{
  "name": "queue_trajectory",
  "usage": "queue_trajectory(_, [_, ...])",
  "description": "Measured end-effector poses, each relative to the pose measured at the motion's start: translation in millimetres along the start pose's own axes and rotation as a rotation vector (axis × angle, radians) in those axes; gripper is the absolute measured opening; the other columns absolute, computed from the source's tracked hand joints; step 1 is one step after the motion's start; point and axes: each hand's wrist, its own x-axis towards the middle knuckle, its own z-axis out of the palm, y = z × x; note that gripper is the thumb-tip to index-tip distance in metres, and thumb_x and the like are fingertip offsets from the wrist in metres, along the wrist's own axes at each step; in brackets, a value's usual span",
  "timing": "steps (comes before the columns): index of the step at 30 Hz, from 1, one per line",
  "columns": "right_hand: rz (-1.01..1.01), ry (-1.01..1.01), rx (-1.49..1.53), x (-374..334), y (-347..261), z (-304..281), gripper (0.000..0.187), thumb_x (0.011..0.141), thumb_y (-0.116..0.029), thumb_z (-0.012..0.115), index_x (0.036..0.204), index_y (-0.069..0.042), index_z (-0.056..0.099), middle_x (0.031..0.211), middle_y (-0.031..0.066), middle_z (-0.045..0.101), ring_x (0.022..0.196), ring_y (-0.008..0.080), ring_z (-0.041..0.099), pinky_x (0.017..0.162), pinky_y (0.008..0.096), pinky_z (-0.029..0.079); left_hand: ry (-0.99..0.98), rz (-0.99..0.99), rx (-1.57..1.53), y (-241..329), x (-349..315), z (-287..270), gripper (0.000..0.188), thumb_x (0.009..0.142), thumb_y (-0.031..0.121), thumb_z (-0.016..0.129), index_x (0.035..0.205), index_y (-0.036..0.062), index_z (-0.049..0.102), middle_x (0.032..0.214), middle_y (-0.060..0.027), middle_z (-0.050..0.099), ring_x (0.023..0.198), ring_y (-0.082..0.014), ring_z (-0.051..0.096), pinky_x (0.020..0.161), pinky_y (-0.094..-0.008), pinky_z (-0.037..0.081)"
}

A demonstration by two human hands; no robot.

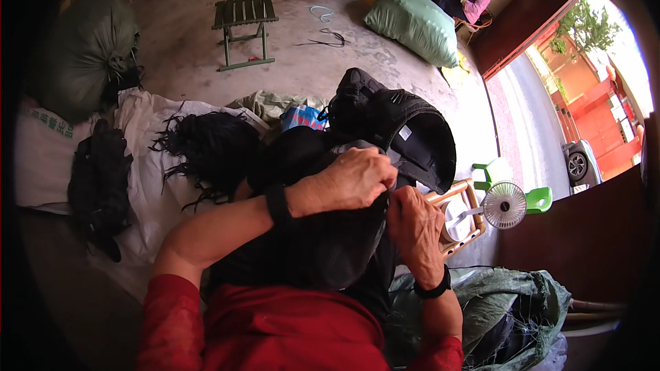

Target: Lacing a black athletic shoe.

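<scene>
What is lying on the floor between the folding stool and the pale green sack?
Between the stool and the sack, the head view shows a light blue cord and a black cord on the floor.

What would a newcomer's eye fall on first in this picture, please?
Probably the left hand and right hand, close together at the centre on black fabric over the lap, below a curved black piece with a white label. Next might come the sunlit street at upper right, then the round fan to the right of the hands.
</scene>
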Motion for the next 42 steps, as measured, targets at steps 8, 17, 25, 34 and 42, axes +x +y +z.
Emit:
queue_trajectory(8, [0.370, -0.435, 0.880, 24.2, 46.3, 3.2, 0.030, 0.085, -0.025, 0.074, 0.098, -0.001, 0.063, 0.069, 0.0020, 0.061, 0.062, 0.0093, 0.060, 0.055, 0.0231, 0.046, 0.020, -0.019, -0.109, -9.4, -6.4, 7.9, 0.009, 0.077, 0.013, 0.067, 0.085, 0.0092, 0.066, 0.084, -0.0032, 0.058, 0.085, -0.0256, 0.058, 0.075, -0.0404, 0.048])
queue_trajectory(17, [0.283, -0.446, 1.037, 13.6, 55.6, 15.0, 0.042, 0.095, -0.044, 0.058, 0.106, -0.003, 0.062, 0.070, -0.0022, 0.053, 0.064, 0.0078, 0.052, 0.061, 0.0228, 0.044, 0.281, 0.029, 0.538, -50.9, 16.9, -57.3, 0.003, 0.072, 0.011, 0.056, 0.073, 0.0087, 0.057, 0.079, -0.0090, 0.057, 0.080, -0.0294, 0.060, 0.062, -0.0393, 0.051])
queue_trajectory(25, [-0.213, 0.230, 0.293, -26.2, 0.0, 13.7, 0.060, 0.083, -0.049, 0.067, 0.124, -0.006, 0.059, 0.110, 0.0150, 0.062, 0.095, 0.0347, 0.062, 0.082, 0.0394, 0.049, 0.270, -0.370, -0.078, -122.5, -29.8, -27.8, 0.053, 0.085, 0.020, 0.070, 0.128, 0.0014, 0.045, 0.109, -0.0194, 0.060, 0.087, -0.0259, 0.064, 0.080, -0.0365, 0.050])
queue_trajectory(34, [-0.418, -0.165, 0.126, -80.1, -54.9, 29.8, 0.042, 0.081, -0.015, 0.064, 0.123, -0.015, 0.060, 0.137, 0.0125, 0.052, 0.130, 0.0329, 0.046, 0.108, 0.0569, 0.027, -0.092, -0.440, -0.230, -74.7, 65.1, 8.9, 0.111, 0.075, 0.046, 0.076, 0.147, -0.0035, 0.008, 0.144, -0.0369, 0.028, 0.138, -0.0449, 0.027, 0.114, -0.0445, 0.025])
queue_trajectory(42, [-0.503, -0.096, 0.213, -68.2, -37.5, -0.5, 0.028, 0.081, -0.009, 0.061, 0.109, -0.007, 0.066, 0.126, 0.0128, 0.062, 0.121, 0.0320, 0.056, 0.106, 0.0500, 0.039, -0.329, -0.806, -0.236, -92.1, 74.4, 7.0, 0.115, 0.072, 0.031, 0.063, 0.146, -0.0045, -0.017, 0.112, -0.0347, 0.058, 0.097, -0.0368, 0.063, 0.078, -0.0368, 0.050])
